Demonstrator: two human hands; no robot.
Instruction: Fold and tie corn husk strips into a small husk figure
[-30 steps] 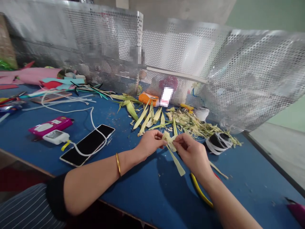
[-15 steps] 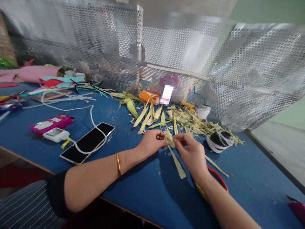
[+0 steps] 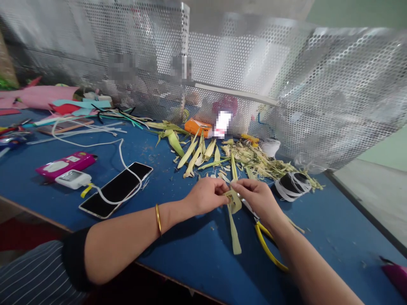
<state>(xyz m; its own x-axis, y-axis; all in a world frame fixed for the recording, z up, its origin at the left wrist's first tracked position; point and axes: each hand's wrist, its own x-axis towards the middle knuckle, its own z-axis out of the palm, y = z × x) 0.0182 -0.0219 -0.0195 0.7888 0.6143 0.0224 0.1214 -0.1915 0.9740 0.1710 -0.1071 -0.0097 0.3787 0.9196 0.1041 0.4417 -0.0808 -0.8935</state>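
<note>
My left hand [image 3: 206, 196], with a gold bangle at its wrist, pinches a pale green corn husk strip [image 3: 234, 235]. One tail of the strip hangs toward the table's front, and a folded loop of it shows between my hands. The fingers of my right hand [image 3: 259, 195] are closed on the upper part of the same husk. Scissors [image 3: 269, 252] with yellow handles lie on the blue table, partly hidden under my right hand and forearm. Just beyond my fingers are loose husk leaves [image 3: 193, 161] and a pile of shredded husk [image 3: 257, 159].
A spool of white cord [image 3: 292, 186] stands on the right. To the left lie a black-screened phone [image 3: 116, 190], a white cable [image 3: 121, 148] and a magenta box [image 3: 66, 165]. An orange packet [image 3: 197, 127] rests against the perforated metal screen [image 3: 235, 59] at the back.
Both hands have turned slightly, and the husk's tail now hangs more steeply downward. The husk loop has come lower between my hands. More of the scissors shows beside my right hand.
</note>
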